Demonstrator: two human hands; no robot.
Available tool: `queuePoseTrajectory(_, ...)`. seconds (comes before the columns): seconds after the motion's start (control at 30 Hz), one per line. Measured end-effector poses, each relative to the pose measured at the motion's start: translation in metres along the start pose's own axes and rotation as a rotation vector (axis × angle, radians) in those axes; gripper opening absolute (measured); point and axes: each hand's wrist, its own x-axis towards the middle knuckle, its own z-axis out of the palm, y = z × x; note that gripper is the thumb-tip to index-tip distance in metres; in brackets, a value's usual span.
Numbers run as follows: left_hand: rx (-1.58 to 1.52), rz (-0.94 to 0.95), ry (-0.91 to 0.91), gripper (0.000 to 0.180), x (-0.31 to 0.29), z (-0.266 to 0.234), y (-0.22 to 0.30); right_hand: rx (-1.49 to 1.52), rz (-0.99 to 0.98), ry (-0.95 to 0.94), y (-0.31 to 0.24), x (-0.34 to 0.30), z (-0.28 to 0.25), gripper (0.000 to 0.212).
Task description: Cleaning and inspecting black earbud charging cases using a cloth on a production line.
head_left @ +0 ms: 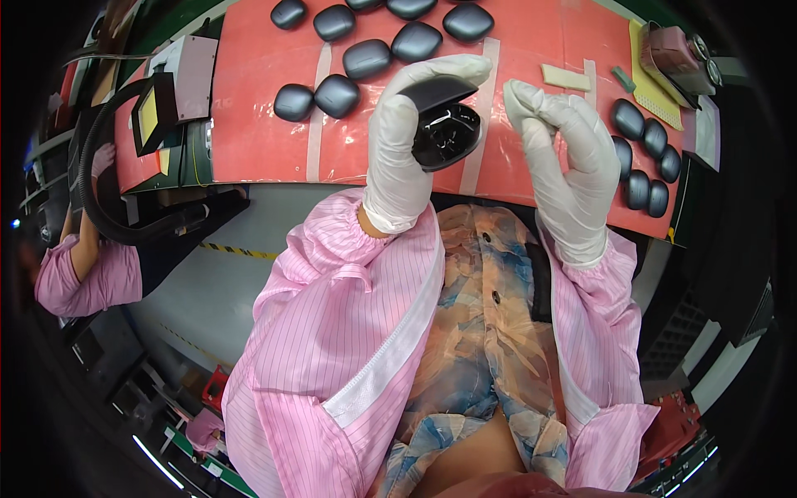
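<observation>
My left hand (398, 141), in a white glove, holds a black open charging case (446, 133) with its lid up and its inside facing me, above the red mat (257, 100). Just right of the case, my gloved right hand (569, 158) has thumb and forefinger pinched together; whether something small sits between them I cannot tell. Several closed dark cases (365, 58) lie on the mat behind my left hand. Another row of dark cases (643, 158) lies at the mat's right end.
A pale rectangular pad (566, 77) and a small green piece (623, 79) lie on the mat's far right. A pink device (674, 51) stands beyond them. A black hose (91, 166) and a box-shaped fixture (170, 100) stand at left, where another person's pink sleeve (83, 278) shows.
</observation>
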Motion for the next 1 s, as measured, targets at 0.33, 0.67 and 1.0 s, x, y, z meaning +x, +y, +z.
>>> queuePoseTrajectory(0.33, -0.048, 0.065, -0.168, 0.09, -0.004, -0.007, -0.021, 0.101, 0.083, -0.512, -0.034, 0.005, 0.005, 0.009)
queuePoseTrajectory(0.67, -0.093, -0.033, -0.104, 0.094, 0.001, -0.001, -0.009, 0.122, 0.211, -0.011, -0.005, -0.013, -0.007, 0.016)
queuePoseTrajectory(1.0, -0.005, 0.044, -0.08, 0.072, 0.001, -0.007, -0.012, -0.429, -0.207, -0.369, -0.019, 0.006, 0.003, 0.029)
